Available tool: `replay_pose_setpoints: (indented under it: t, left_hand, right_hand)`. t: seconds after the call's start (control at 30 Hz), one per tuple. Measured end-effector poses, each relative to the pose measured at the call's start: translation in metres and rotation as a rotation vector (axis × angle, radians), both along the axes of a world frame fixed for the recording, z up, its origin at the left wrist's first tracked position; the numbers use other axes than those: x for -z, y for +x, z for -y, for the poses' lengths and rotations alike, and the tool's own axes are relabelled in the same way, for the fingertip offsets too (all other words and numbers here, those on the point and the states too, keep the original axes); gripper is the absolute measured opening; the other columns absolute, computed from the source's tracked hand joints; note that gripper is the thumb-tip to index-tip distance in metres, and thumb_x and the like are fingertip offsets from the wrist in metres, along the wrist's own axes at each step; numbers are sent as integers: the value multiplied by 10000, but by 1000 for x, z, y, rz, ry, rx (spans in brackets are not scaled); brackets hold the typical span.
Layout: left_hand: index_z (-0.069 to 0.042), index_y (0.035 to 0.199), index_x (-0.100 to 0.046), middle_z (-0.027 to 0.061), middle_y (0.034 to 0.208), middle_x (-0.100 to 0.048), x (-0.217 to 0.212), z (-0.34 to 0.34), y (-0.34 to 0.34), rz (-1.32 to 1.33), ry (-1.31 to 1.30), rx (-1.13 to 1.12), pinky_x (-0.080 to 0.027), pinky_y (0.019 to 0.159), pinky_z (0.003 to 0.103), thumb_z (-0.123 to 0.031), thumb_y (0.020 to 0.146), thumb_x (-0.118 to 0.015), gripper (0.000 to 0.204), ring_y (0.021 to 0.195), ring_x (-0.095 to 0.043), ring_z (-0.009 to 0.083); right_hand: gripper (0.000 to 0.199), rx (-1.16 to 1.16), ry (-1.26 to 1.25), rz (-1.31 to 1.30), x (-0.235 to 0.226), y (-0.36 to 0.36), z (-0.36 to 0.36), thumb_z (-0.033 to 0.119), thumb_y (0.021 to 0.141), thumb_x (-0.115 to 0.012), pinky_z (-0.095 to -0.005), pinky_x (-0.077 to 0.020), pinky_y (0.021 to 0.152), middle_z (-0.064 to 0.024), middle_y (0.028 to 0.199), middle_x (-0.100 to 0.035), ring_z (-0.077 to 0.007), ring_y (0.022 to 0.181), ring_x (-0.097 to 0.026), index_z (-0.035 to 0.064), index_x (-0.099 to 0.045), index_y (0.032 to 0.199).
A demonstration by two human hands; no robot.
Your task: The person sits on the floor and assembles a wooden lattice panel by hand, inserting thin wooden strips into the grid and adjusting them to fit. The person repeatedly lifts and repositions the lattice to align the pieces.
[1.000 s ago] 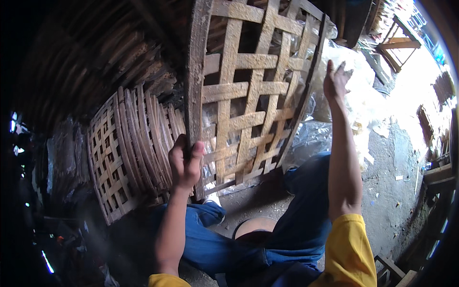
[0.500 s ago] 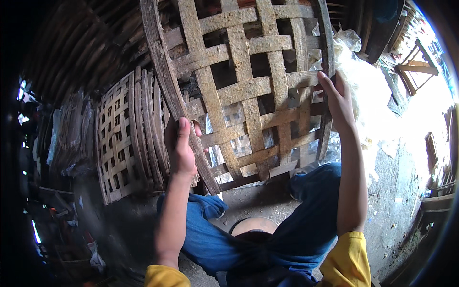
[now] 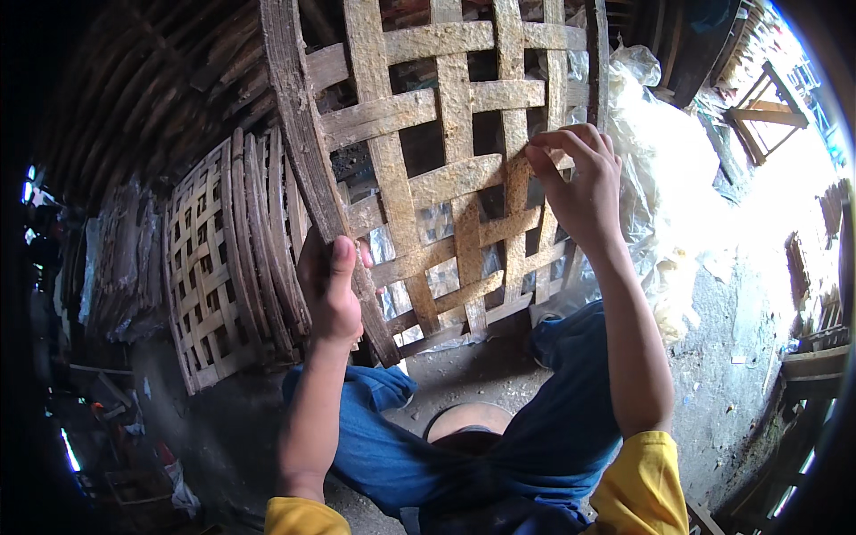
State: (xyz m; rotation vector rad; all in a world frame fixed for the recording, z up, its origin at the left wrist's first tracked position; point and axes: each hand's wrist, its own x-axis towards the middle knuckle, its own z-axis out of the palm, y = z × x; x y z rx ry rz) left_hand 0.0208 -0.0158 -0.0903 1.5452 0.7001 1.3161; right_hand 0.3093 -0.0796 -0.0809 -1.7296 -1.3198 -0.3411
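Note:
A woven bamboo rack (image 3: 455, 98) with rough wooden side rails stands tilted in front of me, its flat strips crossing with square gaps. My left hand (image 3: 337, 294) is wrapped round the lower part of the left wooden rail, thumb on the near side. Over the right part of the lattice, my right hand (image 3: 584, 183) has its thumb and forefinger brought together in a pinch by an upright strip. Whatever lies between those fingertips, if anything, is too small to make out. Pale crusty residue coats many of the strips.
More woven racks (image 3: 201, 267) lean in a row at the left. Clear plastic sheeting (image 3: 664, 169) is heaped at the right, with a small wooden frame (image 3: 767, 111) beyond it. Below my lap shows a round stool seat (image 3: 468, 421) above the grey concrete floor (image 3: 713, 392).
My right hand has let go of the right rail and moved left over the lattice, its fingers now pinched. My left hand keeps its hold on the left rail.

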Motion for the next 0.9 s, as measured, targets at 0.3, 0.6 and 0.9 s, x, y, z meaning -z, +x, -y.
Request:
replay_pose_setpoints:
  t: [0.3, 0.6, 0.9]
  left_hand:
    - [-34, 1060, -594, 22, 804, -596, 2, -1, -8, -64, 82, 0, -449, 696, 277, -390, 1002, -613, 361, 726, -537, 113]
    - [-40, 1052, -591, 18, 777, -571, -3, 0, -4, -48, 48, 23, -448, 703, 290, -367, 999, -622, 332, 732, -533, 112]
    - [-47, 1109, -605, 26, 847, -573, -1, -5, -11, -44, -85, 39, -449, 687, 253, -364, 1010, -591, 332, 770, -533, 112]
  right_hand:
    - [87, -118, 160, -168, 5, -3, -9, 161, 827, -776, -409, -440, 839, -50, 929, -654, -270, 927, -622, 132, -745, 902]
    - [57, -21, 176, 33, 4, 1, -11, 123, 784, -691, -382, -394, 842, -51, 943, -612, -271, 957, -583, 101, -655, 822]
    - [255, 282, 217, -177, 13, 66, 7, 170, 891, -724, -392, -496, 890, -122, 1086, -660, -274, 1011, -629, 59, -688, 1117]
